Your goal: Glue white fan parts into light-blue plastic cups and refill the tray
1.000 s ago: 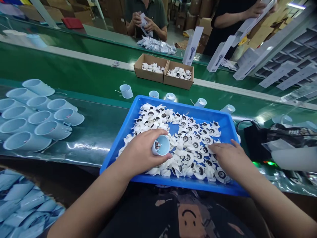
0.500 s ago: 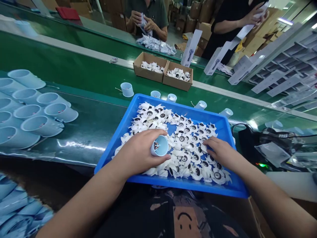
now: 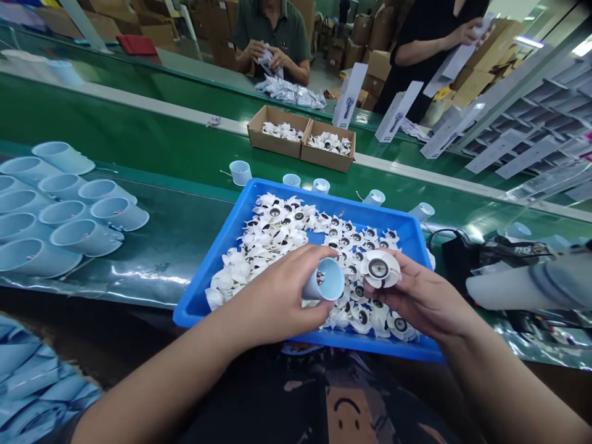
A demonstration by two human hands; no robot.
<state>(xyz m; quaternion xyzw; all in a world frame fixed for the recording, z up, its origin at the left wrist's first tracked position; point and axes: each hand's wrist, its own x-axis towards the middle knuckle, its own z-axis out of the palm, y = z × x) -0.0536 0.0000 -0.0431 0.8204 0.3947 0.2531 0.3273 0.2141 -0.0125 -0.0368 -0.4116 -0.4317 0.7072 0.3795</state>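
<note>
My left hand [image 3: 282, 296] is wrapped round a light blue plastic cylinder housing [image 3: 333, 280], its open end turned towards me and small reddish parts visible inside. In my right hand [image 3: 416, 290] a white fan impeller [image 3: 380, 269] with a dark round hub is pinched between thumb and fingers, just right of the housing and apart from it. Below both hands lies a blue tray [image 3: 203, 271] full of loose white impellers [image 3: 263, 240].
Light blue housings [image 3: 87, 237] stand grouped at the left; several smaller-looking ones [image 3: 240, 172] line the green belt [image 3: 185, 148] behind the tray. Two cardboard boxes [image 3: 277, 145] hold more impellers. White cartons [image 3: 349, 98] stand farther back, near two people working opposite. A pale cylinder [image 3: 522, 287] juts in at right.
My right hand has lifted an impeller out of the tray and brought it left, near the housing. My left hand has moved right with the housing. The pale cylinder at right shows more.
</note>
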